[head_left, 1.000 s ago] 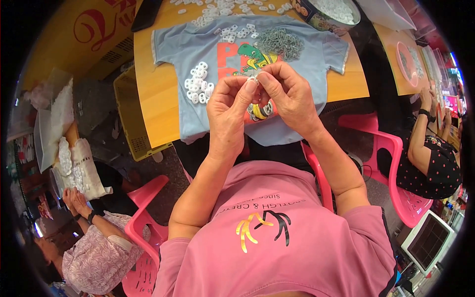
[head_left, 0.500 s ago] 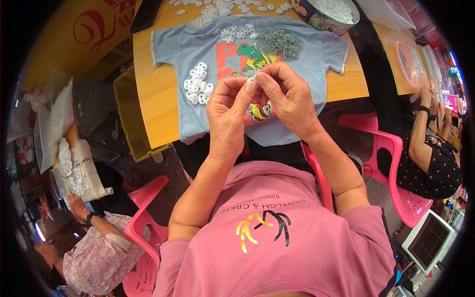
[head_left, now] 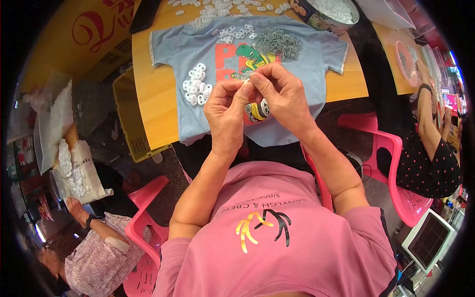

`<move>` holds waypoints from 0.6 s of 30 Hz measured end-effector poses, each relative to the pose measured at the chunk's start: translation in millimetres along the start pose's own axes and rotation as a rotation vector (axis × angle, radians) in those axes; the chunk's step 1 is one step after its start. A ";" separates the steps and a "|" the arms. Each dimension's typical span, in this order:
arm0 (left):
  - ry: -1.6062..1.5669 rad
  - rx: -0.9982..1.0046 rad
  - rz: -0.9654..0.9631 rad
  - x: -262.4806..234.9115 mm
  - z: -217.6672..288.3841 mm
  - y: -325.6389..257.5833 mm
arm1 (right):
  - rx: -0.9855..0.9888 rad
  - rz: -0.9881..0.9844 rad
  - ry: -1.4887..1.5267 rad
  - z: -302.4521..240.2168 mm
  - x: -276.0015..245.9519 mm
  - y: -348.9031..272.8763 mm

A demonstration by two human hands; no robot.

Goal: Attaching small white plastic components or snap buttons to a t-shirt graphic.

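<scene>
- The left hand (head_left: 225, 111) pinched a small white piece (head_left: 247, 80) between thumb and forefinger.
- The right hand (head_left: 284, 94) pinched at the same piece, its fingertips close against the left's.
- That piece was held above the grey-blue T-shirt (head_left: 190, 126); the fingertips covered most of it, so its shape could not be told.
- The hands hid part of the shirt's dinosaur print (head_left: 247, 52).
- White two-holed pieces (head_left: 197, 84) lay clustered near the left hand; a smaller cluster (head_left: 235, 33) lay farther up, beside a heap of grey bits (head_left: 279, 43).
- Beyond the shirt, loose white ovals (head_left: 217, 9) were scattered over the yellow table (head_left: 153, 106), near a round tin (head_left: 312, 20) of white pieces.
- A yellow crate (head_left: 131, 116) stood left of the table.
</scene>
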State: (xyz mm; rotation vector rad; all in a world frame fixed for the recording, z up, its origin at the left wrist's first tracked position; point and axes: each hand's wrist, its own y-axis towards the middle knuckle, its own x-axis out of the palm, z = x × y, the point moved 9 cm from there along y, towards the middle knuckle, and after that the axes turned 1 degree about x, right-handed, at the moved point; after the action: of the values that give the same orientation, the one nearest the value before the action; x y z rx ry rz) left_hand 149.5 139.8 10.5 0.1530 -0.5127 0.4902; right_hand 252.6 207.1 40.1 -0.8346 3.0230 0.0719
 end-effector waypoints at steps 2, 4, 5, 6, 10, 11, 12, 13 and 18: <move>0.035 -0.015 0.006 -4.0 -4.7 3.8 | 0.053 0.014 -0.016 12.1 -0.5 3.8; 0.022 -0.137 0.028 -10.7 -18.7 5.9 | 0.080 -0.017 -0.034 20.9 -2.9 7.8; 0.023 -0.136 0.027 -13.3 -18.4 6.7 | 0.109 -0.048 -0.054 25.0 -3.2 8.7; -0.013 -0.175 0.009 -13.5 -20.8 6.5 | 0.108 -0.051 -0.053 22.8 -5.3 9.5; -0.052 -0.266 0.004 -16.0 -18.8 3.0 | -0.027 -0.208 -0.219 -3.7 -1.2 12.7; -0.052 -0.266 0.004 -16.8 -16.5 2.4 | -0.108 -0.260 -0.280 -12.1 2.0 12.1; -0.057 -0.284 -0.013 -15.6 -15.6 1.1 | -0.108 -0.260 -0.280 -13.1 -0.7 13.9; -0.061 -0.302 -0.030 -13.9 -15.2 -0.4 | -0.280 -0.276 -0.395 -26.1 1.1 13.1; -0.047 -0.286 -0.044 -12.9 -8.7 -4.9 | -0.616 -0.277 -0.637 -57.1 11.7 4.0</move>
State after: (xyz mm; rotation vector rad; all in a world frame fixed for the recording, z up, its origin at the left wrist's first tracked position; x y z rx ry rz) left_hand 145.9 132.5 -3.7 -0.0984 -0.6184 0.3659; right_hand 241.0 202.0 97.1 -0.9953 2.2616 1.0729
